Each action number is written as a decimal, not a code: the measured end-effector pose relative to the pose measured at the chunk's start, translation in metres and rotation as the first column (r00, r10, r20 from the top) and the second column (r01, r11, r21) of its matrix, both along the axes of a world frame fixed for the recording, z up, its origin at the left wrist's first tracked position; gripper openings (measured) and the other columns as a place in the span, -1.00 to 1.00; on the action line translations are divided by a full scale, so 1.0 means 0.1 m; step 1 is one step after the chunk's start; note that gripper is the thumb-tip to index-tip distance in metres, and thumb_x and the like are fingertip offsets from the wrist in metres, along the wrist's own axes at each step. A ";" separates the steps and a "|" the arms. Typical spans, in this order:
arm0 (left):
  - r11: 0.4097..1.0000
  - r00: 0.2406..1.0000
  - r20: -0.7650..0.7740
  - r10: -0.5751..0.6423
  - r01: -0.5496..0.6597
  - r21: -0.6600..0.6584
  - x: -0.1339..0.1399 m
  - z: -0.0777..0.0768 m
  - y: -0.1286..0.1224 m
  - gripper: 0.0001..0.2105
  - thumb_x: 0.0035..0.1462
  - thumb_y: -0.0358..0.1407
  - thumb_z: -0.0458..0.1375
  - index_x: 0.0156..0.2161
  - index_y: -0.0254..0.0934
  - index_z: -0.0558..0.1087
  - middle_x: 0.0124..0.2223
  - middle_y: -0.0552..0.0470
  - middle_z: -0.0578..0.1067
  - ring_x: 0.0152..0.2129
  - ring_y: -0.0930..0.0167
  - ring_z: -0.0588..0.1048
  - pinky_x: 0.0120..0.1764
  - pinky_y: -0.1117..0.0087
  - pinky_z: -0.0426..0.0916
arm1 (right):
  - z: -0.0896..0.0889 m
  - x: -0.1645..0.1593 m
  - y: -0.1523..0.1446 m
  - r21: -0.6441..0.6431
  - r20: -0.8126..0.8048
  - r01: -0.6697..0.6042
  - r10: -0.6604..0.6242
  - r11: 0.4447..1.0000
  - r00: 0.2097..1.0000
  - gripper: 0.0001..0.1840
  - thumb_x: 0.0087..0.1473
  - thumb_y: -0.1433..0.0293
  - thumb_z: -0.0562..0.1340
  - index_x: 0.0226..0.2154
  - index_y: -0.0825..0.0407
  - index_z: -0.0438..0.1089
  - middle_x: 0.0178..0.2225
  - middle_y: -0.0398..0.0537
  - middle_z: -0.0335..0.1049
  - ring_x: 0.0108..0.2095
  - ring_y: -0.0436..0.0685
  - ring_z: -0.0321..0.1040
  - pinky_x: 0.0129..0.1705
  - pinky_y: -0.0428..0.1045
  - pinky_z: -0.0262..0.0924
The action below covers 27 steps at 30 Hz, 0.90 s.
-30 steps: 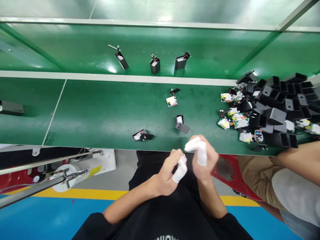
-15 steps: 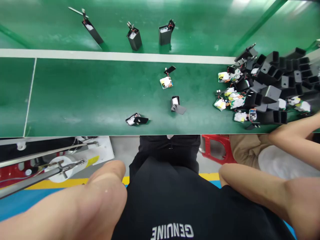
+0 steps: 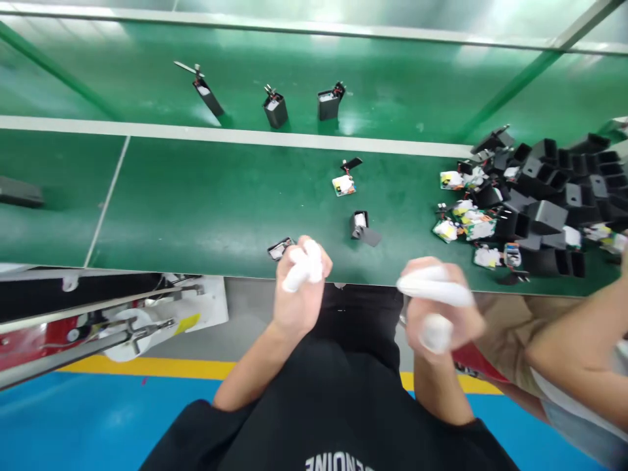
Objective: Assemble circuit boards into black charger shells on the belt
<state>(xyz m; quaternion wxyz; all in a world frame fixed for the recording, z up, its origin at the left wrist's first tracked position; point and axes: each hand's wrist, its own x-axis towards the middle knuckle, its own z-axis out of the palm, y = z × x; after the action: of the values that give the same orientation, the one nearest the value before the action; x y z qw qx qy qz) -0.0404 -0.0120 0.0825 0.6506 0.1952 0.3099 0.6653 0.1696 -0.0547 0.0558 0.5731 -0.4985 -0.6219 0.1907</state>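
My left hand (image 3: pixel 300 288) is over the front edge of the green bench, fingers curled, with white covers on some of them; I see nothing held in it. Just beyond its fingertips lies a black case (image 3: pixel 279 249), partly covered by the hand. My right hand (image 3: pixel 441 307) hovers at the edge farther right, smeared by motion, also with white finger covers; its grip is unclear. Between and beyond the hands stands an open black case with a loose lid (image 3: pixel 360 226). Behind it lies a circuit board (image 3: pixel 344 185) wired to a black plug cover (image 3: pixel 352 163).
Several black cases and boards (image 3: pixel 544 216) are heaped at the right. Three cases, one of them a grey-topped case (image 3: pixel 328 104), stand beyond the white strip (image 3: pixel 245 139). A dark block (image 3: pixel 19 191) lies far left. A co-worker's arm (image 3: pixel 579 333) is at the right.
Both my hands have come up into view at the bench's front edge; before, only my arms showed. The view has tilted up, and the dark block at the far left has appeared.
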 end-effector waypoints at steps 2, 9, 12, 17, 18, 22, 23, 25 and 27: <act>0.992 0.998 0.002 -0.064 0.064 -0.111 0.09 -0.19 0.03 -0.51 0.25 -0.07 0.50 -0.49 -0.27 0.36 -0.29 0.08 0.28 -0.42 0.49 0.27 -0.30 0.42 0.33 | -0.18 -0.27 0.10 0.035 -0.016 -0.067 0.067 0.997 0.998 -0.81 0.46 0.15 0.28 -0.08 -0.16 0.58 -0.32 -0.01 0.52 -0.33 0.27 0.46 -0.32 0.23 0.37; 0.953 0.999 0.005 -0.045 0.044 -0.299 0.25 -0.46 -0.11 -0.60 0.30 0.09 0.43 -0.22 -0.26 0.64 -0.10 0.02 0.46 -0.24 0.46 0.42 -0.14 0.44 0.42 | -0.44 -0.73 0.18 -0.062 0.193 -0.020 0.032 0.998 0.981 -0.85 0.33 0.41 0.45 -0.07 -0.10 0.56 -0.27 -0.10 0.51 -0.29 0.15 0.40 -0.23 0.12 0.28; 0.954 0.999 0.004 -0.046 0.046 -0.296 0.31 -0.45 -0.16 -0.61 0.33 0.09 0.40 -0.13 -0.25 0.68 -0.04 0.00 0.54 -0.15 0.42 0.50 -0.05 0.41 0.47 | -0.43 -0.78 0.26 -0.079 0.201 0.014 0.002 0.997 0.980 -0.94 0.39 0.40 0.39 -0.19 -0.08 0.52 -0.35 -0.14 0.43 -0.32 0.13 0.33 -0.24 0.10 0.20; 0.938 0.997 0.000 -0.071 0.067 -0.341 0.34 -0.48 -0.21 -0.54 0.36 0.14 0.35 0.01 -0.24 0.70 0.01 -0.04 0.61 -0.08 0.35 0.56 0.05 0.33 0.50 | -0.44 -0.84 0.33 -0.087 0.173 -0.029 0.044 0.996 0.984 -0.79 0.40 0.43 0.30 -0.32 -0.07 0.39 -0.42 -0.20 0.32 -0.38 0.09 0.26 -0.24 0.08 0.15; 0.932 0.996 0.004 -0.089 0.085 -0.353 0.33 -0.48 -0.22 -0.52 0.37 0.16 0.33 0.04 -0.23 0.70 0.01 -0.05 0.62 -0.08 0.35 0.56 0.06 0.32 0.50 | -0.45 -0.85 0.33 -0.079 0.176 -0.049 0.062 0.996 0.982 -0.78 0.40 0.44 0.30 -0.33 -0.07 0.38 -0.43 -0.21 0.31 -0.40 0.09 0.26 -0.23 0.09 0.14; 0.934 0.992 0.008 -0.126 0.121 -0.337 0.27 -0.43 -0.23 -0.58 0.34 0.11 0.39 0.05 -0.17 0.71 0.00 -0.01 0.61 -0.09 0.37 0.55 0.09 0.31 0.51 | -0.46 -0.83 0.29 -0.056 0.133 -0.066 0.073 0.996 0.989 -0.77 0.34 0.47 0.32 -0.36 -0.07 0.38 -0.45 -0.23 0.32 -0.40 0.08 0.28 -0.21 0.09 0.14; 0.940 0.992 0.005 -0.126 0.121 -0.318 0.25 -0.42 -0.23 -0.62 0.32 0.07 0.42 0.01 -0.17 0.71 0.01 0.01 0.60 -0.09 0.38 0.55 0.10 0.32 0.50 | -0.45 -0.80 0.28 -0.053 0.112 -0.044 0.050 0.998 0.993 -0.79 0.33 0.48 0.34 -0.35 -0.07 0.40 -0.44 -0.23 0.35 -0.40 0.08 0.28 -0.21 0.09 0.15; 0.949 0.991 0.008 -0.133 0.130 -0.287 0.24 -0.39 -0.22 -0.68 0.32 0.02 0.44 -0.06 -0.18 0.72 -0.01 0.03 0.58 -0.07 0.39 0.54 0.12 0.35 0.49 | -0.41 -0.74 0.27 -0.042 0.093 0.002 0.002 0.999 0.996 -0.87 0.33 0.48 0.35 -0.26 -0.08 0.48 -0.39 -0.20 0.41 -0.38 0.09 0.30 -0.21 0.10 0.17; 0.950 0.989 0.024 -0.147 0.148 -0.277 0.24 -0.39 -0.23 -0.70 0.33 0.01 0.43 -0.09 -0.19 0.72 -0.04 0.03 0.57 -0.07 0.39 0.54 0.09 0.38 0.49 | -0.36 -0.70 0.27 -0.035 0.109 0.008 -0.004 0.999 0.994 -0.90 0.35 0.46 0.37 -0.15 -0.09 0.53 -0.34 -0.17 0.45 -0.36 0.10 0.31 -0.21 0.10 0.18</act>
<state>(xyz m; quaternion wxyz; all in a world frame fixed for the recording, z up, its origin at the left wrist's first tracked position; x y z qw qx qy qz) -0.0161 -0.0351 0.0435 0.7199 0.1236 0.3836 0.5650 0.1000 -0.0275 0.0194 0.5300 -0.5202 -0.6471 0.1724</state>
